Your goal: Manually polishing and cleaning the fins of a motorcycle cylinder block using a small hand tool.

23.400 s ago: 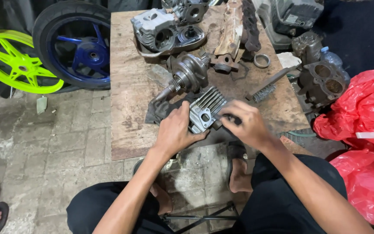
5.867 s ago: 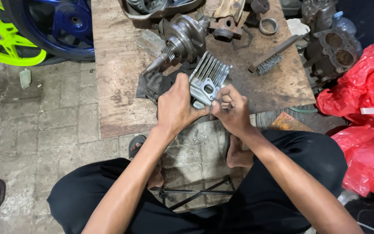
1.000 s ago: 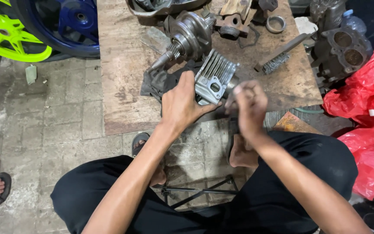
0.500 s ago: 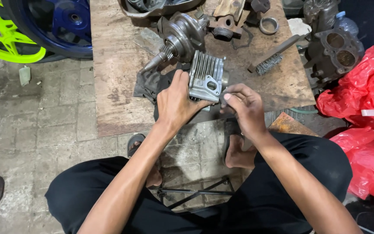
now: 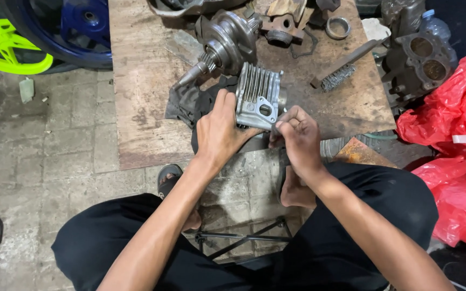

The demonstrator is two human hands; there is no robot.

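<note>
- Hands work at the near edge of the wooden tabletop (image 5: 146,91), where we steady a finned metal engine part (image 5: 258,97) standing on edge.
- Our left hand (image 5: 219,132) presses against the part's left side, fingers (image 5: 223,105) wrapped up around it.
- Our right hand (image 5: 297,134) sits at the part's near right corner, fingers curled tight and pinched; what they pinch is too small to tell.
- Just beyond the part lies a crankshaft (image 5: 222,46) on a dark rag (image 5: 187,105).
- Farther right, a wire brush (image 5: 341,67) lies on the tabletop, with a metal ring (image 5: 338,27) at the far edge.
- Red plastic bags (image 5: 454,118) sit to the right; a blue wheel (image 5: 76,27) and a green wheel (image 5: 1,43) lie far left.
</note>
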